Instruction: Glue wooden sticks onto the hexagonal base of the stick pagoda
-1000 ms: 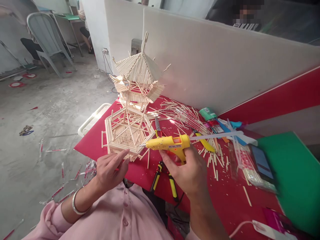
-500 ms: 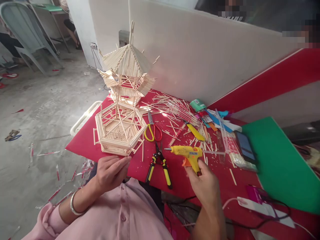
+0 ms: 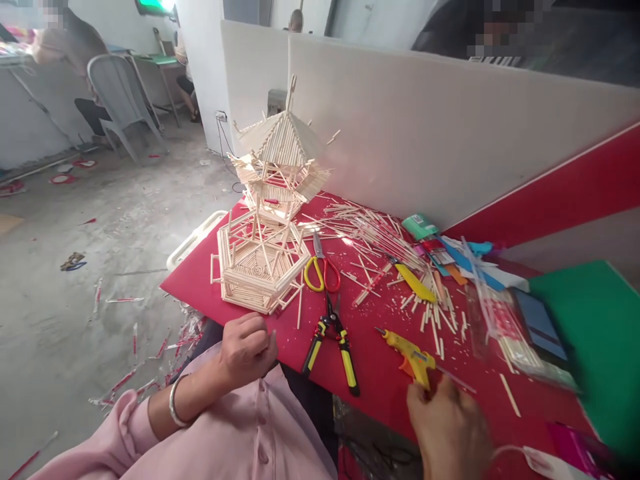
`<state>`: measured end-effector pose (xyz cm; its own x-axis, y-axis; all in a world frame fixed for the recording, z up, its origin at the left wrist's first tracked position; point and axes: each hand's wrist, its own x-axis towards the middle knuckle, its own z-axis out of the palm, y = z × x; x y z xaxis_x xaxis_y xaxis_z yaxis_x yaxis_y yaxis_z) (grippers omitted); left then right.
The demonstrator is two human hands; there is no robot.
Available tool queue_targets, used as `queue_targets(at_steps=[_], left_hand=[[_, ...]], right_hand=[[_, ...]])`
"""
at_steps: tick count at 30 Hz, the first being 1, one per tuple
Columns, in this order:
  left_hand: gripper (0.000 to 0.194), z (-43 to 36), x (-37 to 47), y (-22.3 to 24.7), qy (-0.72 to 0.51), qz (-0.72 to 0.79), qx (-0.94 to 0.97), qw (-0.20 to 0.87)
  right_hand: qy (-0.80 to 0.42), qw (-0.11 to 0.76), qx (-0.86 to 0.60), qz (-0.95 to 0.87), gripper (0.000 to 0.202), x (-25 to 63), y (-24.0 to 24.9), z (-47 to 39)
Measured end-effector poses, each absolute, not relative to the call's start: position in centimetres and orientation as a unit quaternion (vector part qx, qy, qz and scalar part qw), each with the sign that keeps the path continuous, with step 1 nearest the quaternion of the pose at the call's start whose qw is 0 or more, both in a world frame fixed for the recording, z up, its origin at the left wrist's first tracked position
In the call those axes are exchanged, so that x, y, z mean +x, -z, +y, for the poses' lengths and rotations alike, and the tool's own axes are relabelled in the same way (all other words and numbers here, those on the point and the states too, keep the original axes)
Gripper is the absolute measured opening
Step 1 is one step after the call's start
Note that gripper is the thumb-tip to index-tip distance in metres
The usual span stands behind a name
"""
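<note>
The yellow glue gun (image 3: pixel 413 353) has swung away from the hexagonal stick frame (image 3: pixel 250 297) and now sits low over the red tabletop (image 3: pixel 370 393), so no nozzle is at the joints. The right hand (image 3: pixel 450 427) meets its grip; whether the fingers still clasp it, I can't tell. The left hand (image 3: pixel 247 350) curls closed beside the frame, which sits near the table's edge, pale, open-railed, before a peaked stick pavilion (image 3: pixel 285 140).

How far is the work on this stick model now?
The pointed roof looks done. The right hand is at the yellow glue gun; the left hand is curled near the hexagonal frame. That frame is open on top, perhaps unfinished; loose sticks lie unused.
</note>
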<state>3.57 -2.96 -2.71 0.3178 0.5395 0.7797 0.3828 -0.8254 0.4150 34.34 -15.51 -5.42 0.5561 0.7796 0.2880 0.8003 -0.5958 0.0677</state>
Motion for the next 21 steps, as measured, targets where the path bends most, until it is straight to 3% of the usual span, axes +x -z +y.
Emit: queue_targets(at_steps=[5, 9, 12, 16, 21], left_hand=[[0.020, -3.1, 2.7, 3.2, -0.536, 0.284, 0.786, 0.119], [0.016, -2.9, 1.2, 4.0, -0.518, 0.278, 0.797, 0.140], [0.005, -2.5, 0.0, 4.7, -0.495, 0.289, 0.807, 0.143], [0.028, -2.0, -0.8, 5.7, -0.422, 0.317, 0.835, 0.157], [0.025, -1.5, -0.5, 7.3, -0.347, 0.345, 0.854, 0.175]], right_hand=[[0.213, 0.212, -0.772, -0.559, 0.036, 30.5, 2.0, -13.9], [0.074, 0.316, -0.672, -0.666, 0.020, 25.4, 1.1, -10.4], [-0.030, 0.285, -0.667, -0.687, 0.020, 22.7, 1.5, -7.9], [-0.072, 0.190, -0.715, -0.669, 0.018, 20.9, 2.2, -5.7], [-0.080, 0.027, -0.798, -0.596, 0.020, 18.7, 3.0, -3.4]])
